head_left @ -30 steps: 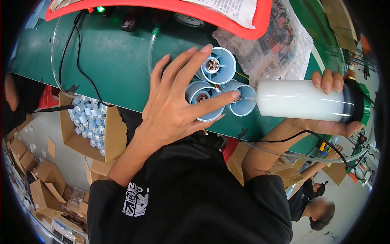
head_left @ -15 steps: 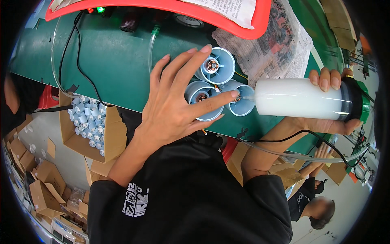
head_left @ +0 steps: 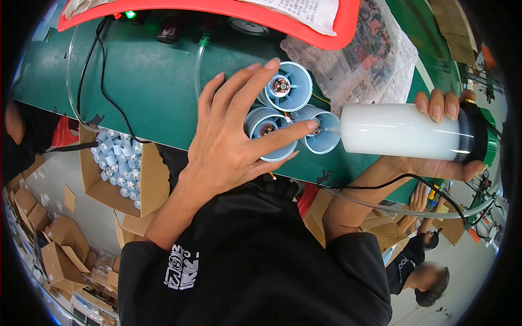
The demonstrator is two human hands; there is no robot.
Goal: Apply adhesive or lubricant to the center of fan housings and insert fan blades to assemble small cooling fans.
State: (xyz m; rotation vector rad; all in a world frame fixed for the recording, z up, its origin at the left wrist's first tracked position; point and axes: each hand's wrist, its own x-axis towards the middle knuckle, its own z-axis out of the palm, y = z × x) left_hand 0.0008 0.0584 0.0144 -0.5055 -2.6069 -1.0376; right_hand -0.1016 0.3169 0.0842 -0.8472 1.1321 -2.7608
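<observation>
Three light-blue plastic cylinder housings with copper motor windings inside stand close together on the green bench: an upper one [head_left: 300, 87], a left one [head_left: 260, 115] and a right one [head_left: 324, 142]. My left hand [head_left: 224, 136] lies spread over the left housing, partly hiding it. Its index finger reaches to the winding in the right housing, and the middle finger touches the upper one's rim. My right hand [head_left: 443, 108] grips a large dispensing syringe [head_left: 399, 130] filled with white material, with a green end cap. The thin nozzle points into the right housing, beside my index fingertip.
Above sits a red tray [head_left: 217, 12] holding paper. Printed sheets [head_left: 353, 65] lie behind the housings. A black cable [head_left: 105, 70] and clear tubes cross the bench [head_left: 157, 81]. At lower left, a carton [head_left: 152, 182] holds many blue housings. Other people [head_left: 416, 266] are at lower right.
The view has shifted slightly; both hands, the syringe and the housings keep nearly the same arrangement. The background hands at right have moved.
</observation>
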